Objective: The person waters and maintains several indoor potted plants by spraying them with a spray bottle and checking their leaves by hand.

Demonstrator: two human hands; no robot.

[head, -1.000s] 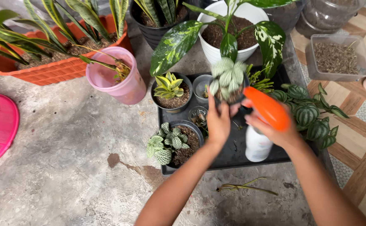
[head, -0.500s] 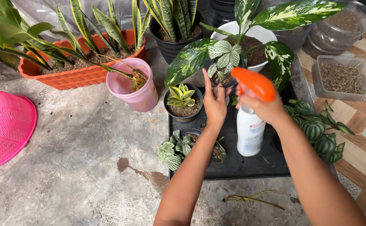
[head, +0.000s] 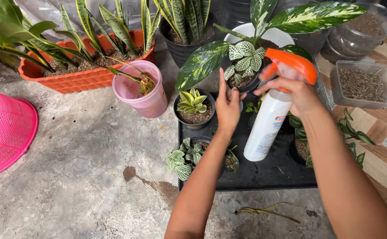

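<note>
Left hand (head: 227, 106): fingers wrapped round a small dark pot (head: 243, 81) of white-veined leaves, lifted above the black tray (head: 271, 175). Right hand (head: 297, 95): fingers curled shut on the neck of a white spray bottle (head: 266, 126) with an orange trigger head, just beside the pot, over the tray. A pink cup (head: 141, 90) stands left of the tray.

Left hand (head: 227, 107): bare, no ring or glove | Right hand (head: 298, 94): bare, no ring visible | Forearms: uncovered to the frame's edge (no sleeve, watch or bracelet in sight) | Nails: short, unpainted
</note>
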